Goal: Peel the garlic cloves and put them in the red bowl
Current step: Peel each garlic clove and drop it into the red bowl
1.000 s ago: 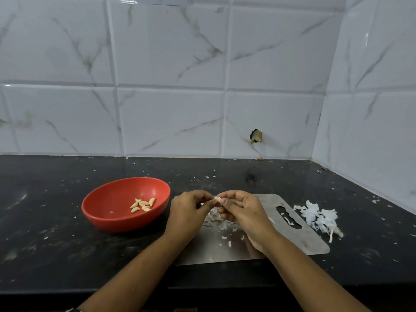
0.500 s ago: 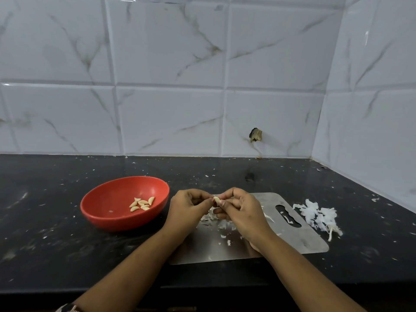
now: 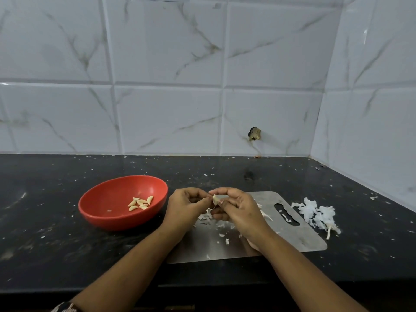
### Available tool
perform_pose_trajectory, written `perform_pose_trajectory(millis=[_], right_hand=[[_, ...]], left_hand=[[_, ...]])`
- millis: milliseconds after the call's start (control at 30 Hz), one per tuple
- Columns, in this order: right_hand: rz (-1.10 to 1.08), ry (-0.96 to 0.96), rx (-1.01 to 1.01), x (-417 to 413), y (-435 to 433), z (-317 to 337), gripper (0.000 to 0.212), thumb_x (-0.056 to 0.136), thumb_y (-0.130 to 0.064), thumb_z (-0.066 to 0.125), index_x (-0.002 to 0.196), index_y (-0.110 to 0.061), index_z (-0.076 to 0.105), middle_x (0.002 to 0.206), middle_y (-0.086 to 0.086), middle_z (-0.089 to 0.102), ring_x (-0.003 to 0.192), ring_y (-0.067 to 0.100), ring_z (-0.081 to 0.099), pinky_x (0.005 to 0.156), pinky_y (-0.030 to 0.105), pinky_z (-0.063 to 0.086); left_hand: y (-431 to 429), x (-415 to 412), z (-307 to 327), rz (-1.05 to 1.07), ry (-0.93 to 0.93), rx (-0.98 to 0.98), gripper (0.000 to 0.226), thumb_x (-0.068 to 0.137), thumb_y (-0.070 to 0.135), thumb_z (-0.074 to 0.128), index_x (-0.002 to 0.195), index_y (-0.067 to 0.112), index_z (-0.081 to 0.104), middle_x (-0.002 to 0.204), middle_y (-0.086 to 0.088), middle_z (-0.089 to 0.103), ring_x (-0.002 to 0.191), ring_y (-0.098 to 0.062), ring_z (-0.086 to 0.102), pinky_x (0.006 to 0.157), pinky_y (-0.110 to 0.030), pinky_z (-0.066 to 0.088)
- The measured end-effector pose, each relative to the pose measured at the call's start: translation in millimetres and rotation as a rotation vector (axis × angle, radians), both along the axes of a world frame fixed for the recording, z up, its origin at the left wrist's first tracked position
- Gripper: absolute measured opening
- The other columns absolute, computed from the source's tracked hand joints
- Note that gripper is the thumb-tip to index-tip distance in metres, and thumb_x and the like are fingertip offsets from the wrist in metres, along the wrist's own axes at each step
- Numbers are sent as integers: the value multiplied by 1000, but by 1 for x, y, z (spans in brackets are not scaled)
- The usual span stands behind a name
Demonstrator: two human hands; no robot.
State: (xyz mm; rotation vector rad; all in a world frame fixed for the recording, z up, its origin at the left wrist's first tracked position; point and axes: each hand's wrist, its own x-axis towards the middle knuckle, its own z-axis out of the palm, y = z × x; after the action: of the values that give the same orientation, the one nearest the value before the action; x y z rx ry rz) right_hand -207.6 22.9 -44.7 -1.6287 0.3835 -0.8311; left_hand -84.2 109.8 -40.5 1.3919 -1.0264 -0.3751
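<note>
A pale garlic clove (image 3: 215, 199) is pinched between the fingertips of both hands above a steel cutting board (image 3: 299, 240). My left hand (image 3: 185, 208) curls its fingers and thumb at the clove's left side. My right hand (image 3: 236, 208) grips the clove from the right, thumb and forefinger around it. The red bowl (image 3: 108, 206) stands on the black counter just left of my left hand. Several peeled cloves (image 3: 141, 203) lie inside it. Bits of white skin (image 3: 211, 220) lie on the board under my hands.
A heap of white garlic skins (image 3: 317, 213) lies on the counter right of the board. Small skin flakes dot the black counter (image 3: 56, 244). Tiled walls rise behind and at the right, meeting in a corner.
Both hands have stayed together over the board, with small finger shifts around the clove. The bowl and the skins have not moved.
</note>
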Motion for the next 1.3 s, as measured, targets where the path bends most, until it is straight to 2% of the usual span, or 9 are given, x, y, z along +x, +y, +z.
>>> perform_pose_trajectory(millis=[133, 333, 500, 600, 733, 867, 1100, 1233, 1300], right_hand=[[36, -4, 46, -1, -2, 1, 24, 97, 2, 50, 101, -10, 71, 83, 10, 70, 74, 15, 67, 69, 24, 56], [109, 67, 48, -3, -1, 2, 17, 99, -5, 50, 106, -11, 65, 80, 5, 68, 74, 13, 65, 72, 26, 54], [92, 70, -11, -1, 0, -1, 4, 97, -8, 56, 99, -10, 56, 74, 1, 70, 72, 12, 67, 73, 27, 55], [41, 92, -46, 2, -1, -5, 8, 99, -6, 51, 94, -12, 53, 81, 4, 70, 74, 13, 69, 72, 29, 55], [-37, 91, -110, 5, 0, -6, 15, 99, -3, 48, 90, -15, 53, 88, 11, 68, 78, 11, 67, 70, 27, 56], [-117, 40, -105, 1, -1, -5, 13, 99, -4, 47, 92, -13, 53, 87, 12, 68, 72, 10, 66, 68, 26, 56], [-86, 5, -114, 0, -1, -4, 2, 91, -7, 64, 91, -8, 66, 79, 9, 71, 73, 14, 69, 66, 23, 55], [-134, -9, -122, -2, -2, -3, 7, 84, -5, 73, 86, -12, 73, 76, 0, 72, 75, 10, 70, 65, 20, 53], [-149, -17, -105, -2, -2, -3, 8, 84, -5, 73, 86, -13, 74, 77, -1, 74, 75, 10, 71, 66, 20, 53]], left_hand=[[0, 1, -1, 58, -86, 47, 13, 82, 9, 70, 72, 17, 74, 68, -3, 72, 63, -11, 65, 65, -30, 52], [1, 0, -1, 114, -209, 77, 10, 80, 13, 72, 72, 20, 73, 67, 6, 72, 64, -5, 67, 64, -21, 53], [0, 1, -2, 138, -273, 110, 11, 79, 14, 71, 71, 21, 73, 67, 7, 71, 65, -6, 68, 68, -28, 57], [-2, 3, -3, 202, -299, 104, 17, 78, 14, 70, 66, 26, 69, 65, 9, 70, 64, -4, 66, 65, -29, 56], [-4, 0, -5, 270, -344, 110, 18, 78, 17, 69, 64, 27, 67, 62, 12, 67, 61, 0, 63, 59, -21, 49], [-3, 7, -5, 373, -317, 121, 15, 79, 15, 67, 67, 23, 68, 64, 10, 67, 64, -3, 64, 65, -30, 56], [-3, 5, -11, 274, -469, 147, 14, 77, 33, 77, 68, 26, 70, 69, 14, 69, 71, 3, 65, 69, -31, 56], [-3, 4, -12, 217, -490, 82, 5, 81, 22, 74, 83, 25, 71, 74, 12, 71, 68, 3, 65, 68, -29, 56], [-2, 3, -11, 191, -451, 50, 16, 83, 22, 68, 97, 28, 69, 74, 12, 72, 62, 0, 65, 66, -27, 55]])
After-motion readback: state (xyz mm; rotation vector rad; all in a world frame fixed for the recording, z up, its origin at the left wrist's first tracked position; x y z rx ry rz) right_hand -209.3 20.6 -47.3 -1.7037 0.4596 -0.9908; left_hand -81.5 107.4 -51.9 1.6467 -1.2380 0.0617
